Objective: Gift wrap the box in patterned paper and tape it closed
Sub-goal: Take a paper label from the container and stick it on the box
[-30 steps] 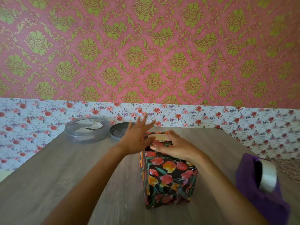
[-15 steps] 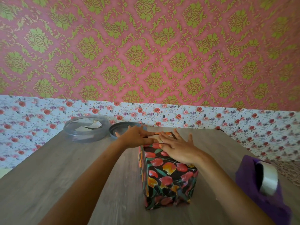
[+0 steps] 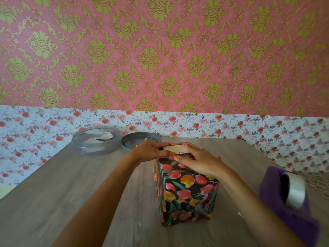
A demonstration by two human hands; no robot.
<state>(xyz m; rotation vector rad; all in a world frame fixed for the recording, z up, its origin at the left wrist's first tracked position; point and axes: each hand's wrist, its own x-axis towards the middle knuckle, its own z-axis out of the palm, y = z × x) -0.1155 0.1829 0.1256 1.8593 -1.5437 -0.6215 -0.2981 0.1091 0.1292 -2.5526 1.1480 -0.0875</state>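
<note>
1. The box lies at the middle of the wooden surface, its long axis running from near to far, tilted slightly leftward at the far end.
2. Black patterned paper with red and orange tulips covers the near end face, the top and the left side; the near end is folded closed.
3. At the far end a paper flap shows its pale underside.
4. The right hand lies flat on the far half of the top, fingers straight and pointing far-left, pressing the paper down.
5. The left hand reaches in from the left to the far top edge, fingers on the flap; I cannot tell whether it pinches or only presses. The two hands nearly meet.
6. The far end face and the right side are hidden.
7. A tape roll sits on a purple cloth at the right, well apart from the box; the cloth is cut off by the frame's edge.
8. A clear round tub with pale scraps inside and a grey lid stand far left, the lid partly behind the left hand.
</note>
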